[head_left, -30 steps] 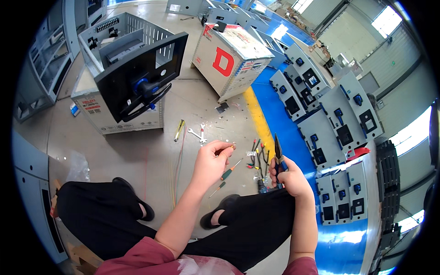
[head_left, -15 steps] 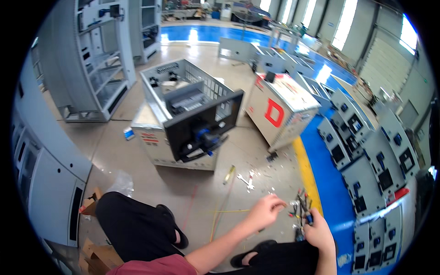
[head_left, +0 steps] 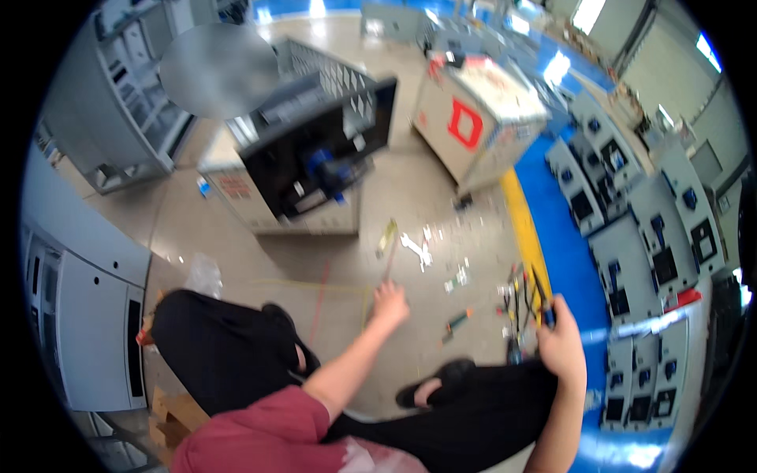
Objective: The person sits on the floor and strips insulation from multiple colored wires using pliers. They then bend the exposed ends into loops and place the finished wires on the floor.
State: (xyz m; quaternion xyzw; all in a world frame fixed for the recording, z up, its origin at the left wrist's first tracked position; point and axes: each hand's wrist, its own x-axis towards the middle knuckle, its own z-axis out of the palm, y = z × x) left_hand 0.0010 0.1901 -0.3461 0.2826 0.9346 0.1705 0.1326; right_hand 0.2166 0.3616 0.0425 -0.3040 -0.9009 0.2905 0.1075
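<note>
My left hand (head_left: 390, 305) reaches low over the floor, its fingers drawn together. What they hold, if anything, is too blurred to make out. A thin yellow wire (head_left: 315, 284) runs along the floor close to it. In my right hand (head_left: 561, 339) is a pair of pliers (head_left: 550, 314) with dark blue on the handles, its jaws pointing away from me. Several hand tools (head_left: 514, 303) lie beside it on the floor. An open-ended wrench (head_left: 415, 251) lies farther ahead, near a yellow-green tool (head_left: 386, 236). A green-and-orange screwdriver (head_left: 457, 319) rests between my hands.
A black monitor (head_left: 319, 162) leans against an open metal case on a pale crate (head_left: 236, 185). Another crate (head_left: 473, 110) stands behind. Grey panels (head_left: 627, 299) line the blue floor at right. Tall grey cabinets (head_left: 102, 307) stand at left. A blurred oval hides part of the back left.
My left hand has moved left and forward, away from the right hand and the tools. The right hand still holds the pliers, now slightly farther forward. The view has tilted downward.
</note>
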